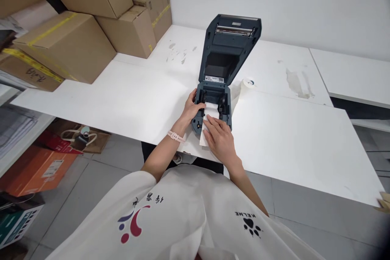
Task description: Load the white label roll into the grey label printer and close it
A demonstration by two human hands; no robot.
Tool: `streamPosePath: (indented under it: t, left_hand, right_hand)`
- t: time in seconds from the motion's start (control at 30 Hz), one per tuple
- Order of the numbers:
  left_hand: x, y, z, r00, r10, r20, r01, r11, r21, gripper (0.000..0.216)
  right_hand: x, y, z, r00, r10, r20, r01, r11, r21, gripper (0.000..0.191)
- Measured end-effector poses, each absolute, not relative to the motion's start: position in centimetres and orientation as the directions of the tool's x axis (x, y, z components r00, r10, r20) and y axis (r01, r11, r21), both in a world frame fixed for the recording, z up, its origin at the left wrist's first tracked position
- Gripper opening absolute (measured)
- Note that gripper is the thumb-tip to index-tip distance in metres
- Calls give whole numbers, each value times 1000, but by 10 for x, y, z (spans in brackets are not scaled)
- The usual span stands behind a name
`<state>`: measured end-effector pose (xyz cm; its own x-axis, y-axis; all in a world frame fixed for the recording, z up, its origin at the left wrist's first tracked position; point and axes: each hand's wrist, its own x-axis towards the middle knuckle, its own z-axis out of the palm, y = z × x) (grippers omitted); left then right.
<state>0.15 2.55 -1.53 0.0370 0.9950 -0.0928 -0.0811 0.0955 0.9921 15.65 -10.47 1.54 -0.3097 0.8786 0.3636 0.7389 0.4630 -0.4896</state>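
Observation:
A dark blue label printer (217, 101) stands on the white table (292, 138) with its lid (231, 46) swung up and open. A white paper strip (210, 111) runs out of its bay toward the table's front edge. My left hand (191, 109) rests against the printer's left side, thumb on the bay's rim, fingers curled round the housing. My right hand (219, 138) lies flat on the paper strip at the printer's front, fingers stretched out and pressing it down. A pale watch band sits on my left wrist (176, 136).
A roll of white paper (248, 84) lies just right of the printer. Cardboard boxes (76, 36) are stacked at the table's back left. On the floor at left are an orange box (36, 168) and a bag (81, 138). A second table (350, 75) adjoins at the right.

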Motion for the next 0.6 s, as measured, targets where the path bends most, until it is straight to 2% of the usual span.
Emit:
streamPosePath:
  t: [0.43, 0.6]
  left_hand:
    - [2, 18, -4, 17, 993, -119, -115, 120, 986, 89]
    - [-4, -34, 2, 111, 965, -238, -143, 253, 957, 88]
  right_hand:
    - [160, -105, 18, -319, 879, 355, 706, 470, -530, 37]
    - [176, -104, 28, -292, 871, 395, 611, 488, -624, 35]
